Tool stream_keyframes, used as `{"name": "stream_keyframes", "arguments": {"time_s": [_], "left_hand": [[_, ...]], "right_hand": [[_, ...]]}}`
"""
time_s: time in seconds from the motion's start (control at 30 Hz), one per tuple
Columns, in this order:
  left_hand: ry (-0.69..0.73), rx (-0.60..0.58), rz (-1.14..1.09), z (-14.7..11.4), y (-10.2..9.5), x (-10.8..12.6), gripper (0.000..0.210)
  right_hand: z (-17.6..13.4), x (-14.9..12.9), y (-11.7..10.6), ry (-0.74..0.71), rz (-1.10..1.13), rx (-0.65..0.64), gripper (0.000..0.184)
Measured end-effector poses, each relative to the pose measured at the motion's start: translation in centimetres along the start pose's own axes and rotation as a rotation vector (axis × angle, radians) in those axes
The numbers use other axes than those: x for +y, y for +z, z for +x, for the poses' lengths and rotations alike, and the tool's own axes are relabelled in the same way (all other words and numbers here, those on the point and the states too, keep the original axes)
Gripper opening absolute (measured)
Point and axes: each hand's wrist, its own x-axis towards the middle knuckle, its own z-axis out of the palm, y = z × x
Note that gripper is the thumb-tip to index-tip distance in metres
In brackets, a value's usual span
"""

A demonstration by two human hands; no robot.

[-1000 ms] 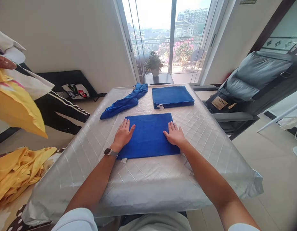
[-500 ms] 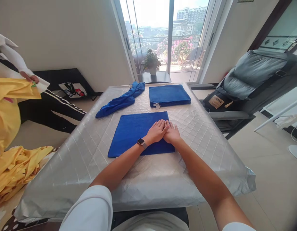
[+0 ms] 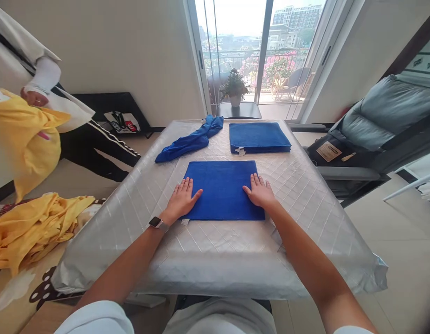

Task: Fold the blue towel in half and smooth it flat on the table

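Item: folded blue towel (image 3: 223, 190), lying flat at the middle of the silver quilted surface (image 3: 215, 260), long axis left to right, edges square to the surface's sides, a small white label at its near left corner. Left hand (image 3: 182, 200) rests palm down on its left edge, grip open, fingers spread, holding nothing; right hand (image 3: 259, 192) likewise flat and open on the right edge. Progress, judged: this piece appears folded and being pressed smooth. One stack of folded blue towels (image 3: 259, 137) sits at the far right; one crumpled blue towel (image 3: 192, 140) at the far left remains unfolded. Alongside: another person's hand (image 3: 34, 97) holds yellow cloth (image 3: 28, 139).
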Motion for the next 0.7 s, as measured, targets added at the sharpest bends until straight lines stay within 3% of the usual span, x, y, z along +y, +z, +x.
{"name": "stream_keyframes", "arguments": {"time_s": [0.1, 0.43, 0.6, 0.7], "left_hand": [[-0.039, 0.020, -0.016, -0.7, 0.1, -0.8, 0.093], [-0.060, 0.057, -0.073, -0.8, -0.2, -0.1, 0.095], [-0.074, 0.038, -0.089, -0.9, -0.4, -0.2, 0.097], [-0.069, 0.024, -0.091, -0.8, -0.3, -0.3, 0.097]], "right_hand": [[0.2, 0.2, 0.1, 0.003, -0.021, 0.004, 0.078], [0.2, -0.2, 0.0, 0.026, -0.087, 0.016, 0.075], [-2.0, -0.3, 0.8, 0.035, -0.090, 0.141, 0.072], [-3.8, 0.0, 1.7, 0.021, -0.063, 0.139, 0.071]]}}
